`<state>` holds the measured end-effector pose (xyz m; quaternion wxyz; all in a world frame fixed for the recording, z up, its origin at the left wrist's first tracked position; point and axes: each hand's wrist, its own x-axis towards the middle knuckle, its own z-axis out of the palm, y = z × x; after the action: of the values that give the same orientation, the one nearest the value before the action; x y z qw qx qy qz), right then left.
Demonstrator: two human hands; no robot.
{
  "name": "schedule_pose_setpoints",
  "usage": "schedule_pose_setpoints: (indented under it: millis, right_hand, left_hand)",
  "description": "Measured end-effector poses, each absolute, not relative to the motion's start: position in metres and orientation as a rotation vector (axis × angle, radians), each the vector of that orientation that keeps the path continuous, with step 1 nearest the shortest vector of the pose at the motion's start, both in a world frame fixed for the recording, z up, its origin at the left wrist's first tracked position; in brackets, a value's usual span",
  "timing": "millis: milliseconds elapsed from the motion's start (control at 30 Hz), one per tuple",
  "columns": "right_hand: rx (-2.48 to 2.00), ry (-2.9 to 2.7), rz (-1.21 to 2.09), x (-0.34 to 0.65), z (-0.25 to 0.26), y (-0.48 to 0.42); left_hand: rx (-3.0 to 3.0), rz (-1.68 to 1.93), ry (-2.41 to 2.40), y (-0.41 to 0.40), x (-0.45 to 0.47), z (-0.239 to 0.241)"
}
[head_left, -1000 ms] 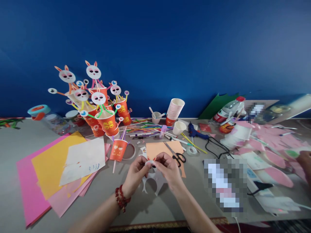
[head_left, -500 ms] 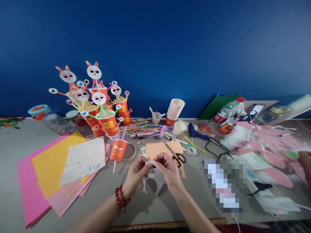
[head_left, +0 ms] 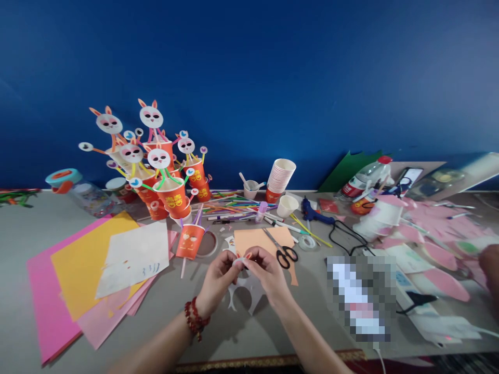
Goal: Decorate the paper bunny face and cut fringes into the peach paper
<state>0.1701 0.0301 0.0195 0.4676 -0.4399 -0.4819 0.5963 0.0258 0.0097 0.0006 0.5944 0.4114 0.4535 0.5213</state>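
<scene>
My left hand (head_left: 216, 280) and my right hand (head_left: 268, 274) meet over the table's front middle, both pinching a small white paper rabbit face (head_left: 239, 261) with orange ears. Under them lies a white paper scrap with round holes cut out (head_left: 241, 298). A red bead bracelet (head_left: 193, 318) circles my left wrist. Just behind the hands lie an orange paper sheet (head_left: 253, 240) with black-handled scissors (head_left: 284, 252) on it, and an orange paper cup on a straw (head_left: 189, 240).
A cluster of finished rabbit cup figures (head_left: 163, 171) stands at the back left. Pink, yellow and white sheets (head_left: 89, 265) lie at the left. Stacked paper cups (head_left: 280, 177), straws and pens (head_left: 234, 208), a blue glue gun (head_left: 312, 212), tape (head_left: 307, 241) and pink cut-outs (head_left: 432, 234) fill the right. Another person's hand (head_left: 490, 262) shows at the right edge.
Almost nothing differs: my fingers shift slightly on the small rabbit face, and the hand at the right edge moves a little.
</scene>
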Motion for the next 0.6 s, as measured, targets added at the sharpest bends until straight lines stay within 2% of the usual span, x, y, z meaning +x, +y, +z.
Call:
schedule_pose_setpoints:
  millis: [600]
  right_hand:
    - [-1.129,-1.249,1.448,0.1740,0.0191,0.0348]
  left_hand:
    - [0.983,1.212,1.054,0.0097,0.0257,-0.0019]
